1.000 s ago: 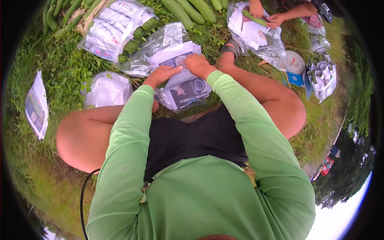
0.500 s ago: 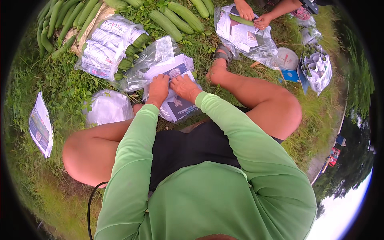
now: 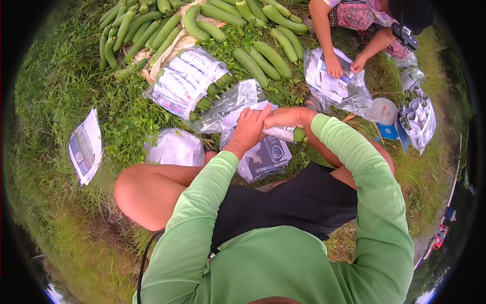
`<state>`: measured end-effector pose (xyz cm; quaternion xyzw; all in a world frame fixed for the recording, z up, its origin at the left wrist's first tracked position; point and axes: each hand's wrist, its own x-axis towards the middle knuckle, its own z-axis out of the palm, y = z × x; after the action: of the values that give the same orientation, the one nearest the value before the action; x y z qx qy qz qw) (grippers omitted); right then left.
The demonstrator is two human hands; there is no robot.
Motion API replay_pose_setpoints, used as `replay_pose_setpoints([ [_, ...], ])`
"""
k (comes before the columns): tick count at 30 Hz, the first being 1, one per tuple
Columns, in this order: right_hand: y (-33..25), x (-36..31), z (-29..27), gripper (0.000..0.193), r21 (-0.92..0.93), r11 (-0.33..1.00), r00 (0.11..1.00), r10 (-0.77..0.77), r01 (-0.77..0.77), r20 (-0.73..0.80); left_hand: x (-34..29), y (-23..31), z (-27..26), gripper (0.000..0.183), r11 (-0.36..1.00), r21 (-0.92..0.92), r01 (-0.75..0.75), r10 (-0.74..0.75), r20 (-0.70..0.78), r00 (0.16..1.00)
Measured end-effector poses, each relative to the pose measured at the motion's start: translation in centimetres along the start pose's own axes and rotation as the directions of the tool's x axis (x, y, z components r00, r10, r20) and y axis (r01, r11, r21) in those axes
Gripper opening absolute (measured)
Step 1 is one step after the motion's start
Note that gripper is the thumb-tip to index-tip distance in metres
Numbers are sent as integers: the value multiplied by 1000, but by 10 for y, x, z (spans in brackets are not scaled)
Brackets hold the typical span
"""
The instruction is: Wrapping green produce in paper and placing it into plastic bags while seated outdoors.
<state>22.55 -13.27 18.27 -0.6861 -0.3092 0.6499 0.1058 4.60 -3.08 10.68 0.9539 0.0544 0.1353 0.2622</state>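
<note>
A luffa gourd lies across the space between my knees, wrapped in newspaper, with its green end showing at the right. My right hand is closed over the wrapped gourd from above. At its other end my left hand grips the paper, its fingers meeting the right hand. Most of the gourd is hidden by paper and hands. Beneath it rests a stack of newspaper sheets on clear plastic, near my lap.
Beyond my hands lies a plastic bag of wrapped gourds. Loose gourds are spread farther off. A co-worker's hands handle newspaper at the upper right, near a round dial scale. A white plastic bundle and folded newspaper sit left.
Both hands were pressing on the newspaper; now they clasp a paper-wrapped gourd whose green end shows. My right hand has turned across it. The whole view has shifted, so the scene sits farther right.
</note>
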Motion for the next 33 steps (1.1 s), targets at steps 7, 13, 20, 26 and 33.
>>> replay_pose_setpoints([
  [7, -43, -84, -12, 61, -912, 411, 925, -338, -20, -172, 62, 37, -70, 82, 686, -554, 472, -126, 548, 827],
  [13, -67, -116, -34, 43, -843, 537, 948, -254, -28, -193, 72, 64, -84, 84, 861, -472, 190, -49, 293, 955],
  [20, -81, -131, -27, 92, -922, 325, 271, -887, -208, -374, 65, 33, -71, 50, 141, -906, 399, -574, 253, 778],
  [26, -58, -88, 10, 115, -174, 932, 808, -363, 319, -463, 74, 32, -78, 28, -409, -904, 123, -506, 337, 794],
  [33, -58, -42, 39, 92, -13, 909, 763, -358, 417, -538, 49, -5, -75, 46, -592, -804, -48, -432, 266, 862],
])
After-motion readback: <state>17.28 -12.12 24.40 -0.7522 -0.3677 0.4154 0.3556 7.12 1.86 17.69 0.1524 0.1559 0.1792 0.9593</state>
